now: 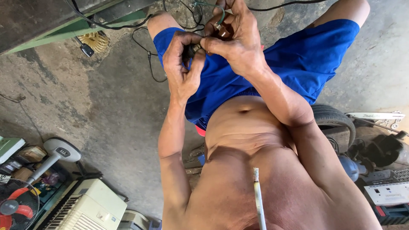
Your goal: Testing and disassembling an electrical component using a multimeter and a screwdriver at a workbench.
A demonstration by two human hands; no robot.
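Observation:
My left hand (181, 64) and my right hand (236, 40) meet over my lap, above blue shorts (298, 59). Between the fingertips of both hands sits a small dark electrical part (194, 49) with a brownish piece (222, 30) at its upper end. A green wire (213, 7) and thin black wires (149, 55) run from it toward the top of the view. My left thumb and forefinger pinch the dark part; my right fingers press on it from the right. Much of the part is hidden by my fingers.
A cigarette (258, 198) juts up at the bottom centre. On the concrete floor stand a white fan base (59, 151), a red fan (17, 204) and a cream appliance (87, 206) at lower left. A tyre (334, 119) and tool cases (387, 194) lie right. A green bench edge (72, 30) runs upper left.

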